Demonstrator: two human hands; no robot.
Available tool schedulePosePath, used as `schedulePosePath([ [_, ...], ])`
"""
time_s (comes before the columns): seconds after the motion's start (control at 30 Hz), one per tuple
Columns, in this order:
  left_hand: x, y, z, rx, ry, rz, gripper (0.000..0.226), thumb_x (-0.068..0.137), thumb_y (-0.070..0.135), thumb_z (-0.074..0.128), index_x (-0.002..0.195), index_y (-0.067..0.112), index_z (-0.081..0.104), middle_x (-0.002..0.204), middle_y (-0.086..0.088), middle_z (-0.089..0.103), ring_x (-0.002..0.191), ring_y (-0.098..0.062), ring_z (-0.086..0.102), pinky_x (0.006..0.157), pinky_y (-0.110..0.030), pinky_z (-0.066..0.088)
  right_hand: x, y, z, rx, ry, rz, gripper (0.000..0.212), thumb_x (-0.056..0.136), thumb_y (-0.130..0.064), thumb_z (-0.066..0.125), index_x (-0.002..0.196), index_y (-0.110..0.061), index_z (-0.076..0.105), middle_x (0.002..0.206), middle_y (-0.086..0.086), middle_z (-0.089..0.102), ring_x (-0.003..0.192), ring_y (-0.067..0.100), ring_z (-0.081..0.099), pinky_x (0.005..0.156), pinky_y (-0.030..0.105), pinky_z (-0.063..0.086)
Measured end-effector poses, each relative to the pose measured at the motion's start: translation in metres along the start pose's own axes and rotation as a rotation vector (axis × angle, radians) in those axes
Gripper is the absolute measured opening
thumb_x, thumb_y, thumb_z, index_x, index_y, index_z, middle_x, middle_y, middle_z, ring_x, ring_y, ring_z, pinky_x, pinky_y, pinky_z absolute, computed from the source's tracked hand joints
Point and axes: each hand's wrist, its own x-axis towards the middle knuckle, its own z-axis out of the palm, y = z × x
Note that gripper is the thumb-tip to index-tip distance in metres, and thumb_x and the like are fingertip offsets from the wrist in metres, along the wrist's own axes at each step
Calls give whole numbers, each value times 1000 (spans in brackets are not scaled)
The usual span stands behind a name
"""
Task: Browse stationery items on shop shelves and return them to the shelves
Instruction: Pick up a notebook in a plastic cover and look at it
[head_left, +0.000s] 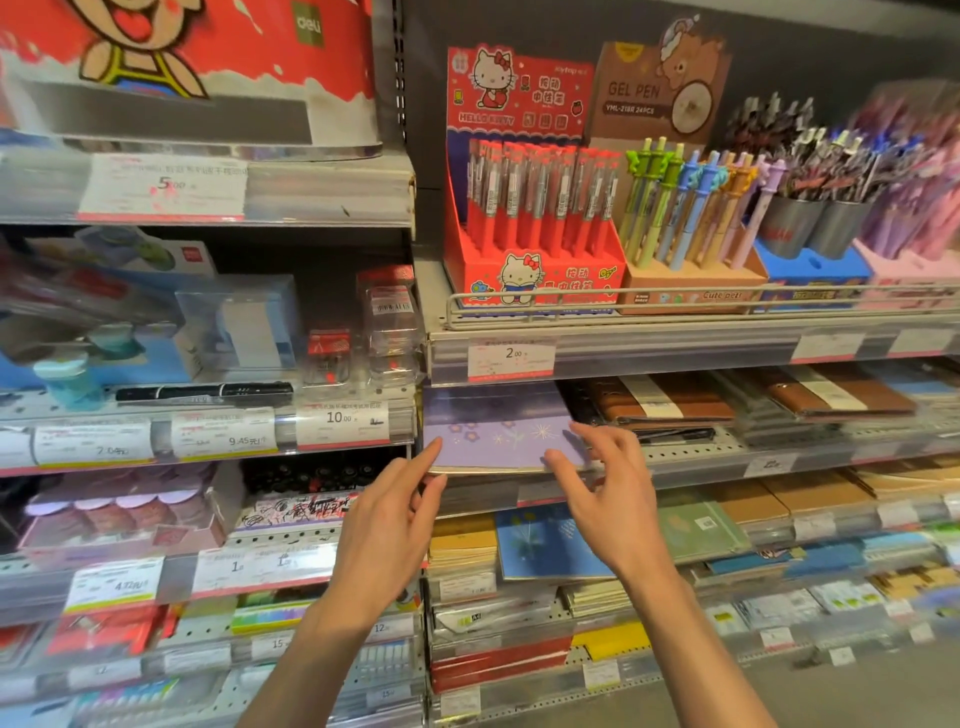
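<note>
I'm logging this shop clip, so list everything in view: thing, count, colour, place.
purple notebook: one, purple with flowers, front of second right-hand shelf
Hello Kitty pen box: one, red, top right shelf
novelty pens: about a dozen, pastel, beside the red box
metal cups: two, grey, full of pens, further right
brown notebooks: several, right of the purple one
black marker: one, left shelf
price labels: many, white, shelf edges
hands: left hand and right hand, fingers at the purple notebook's front edge

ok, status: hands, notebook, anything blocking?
Left hand open, index fingertip on the purple notebook. Right hand open, thumb at its front edge. Notebook lies on the shelf stack. Nothing in the way.
</note>
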Motion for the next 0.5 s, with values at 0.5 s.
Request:
schedulePosePath([
  [0.5,14,0,10,25,-237,-95,64,101,40,43,151,47,4,68,11,61,56,-6,58,56,-38,52,20,19,24,-214,-10,-187,37,97,-36,61,126,-13,66,135,3,57,129,22,46,106,39,43],
])
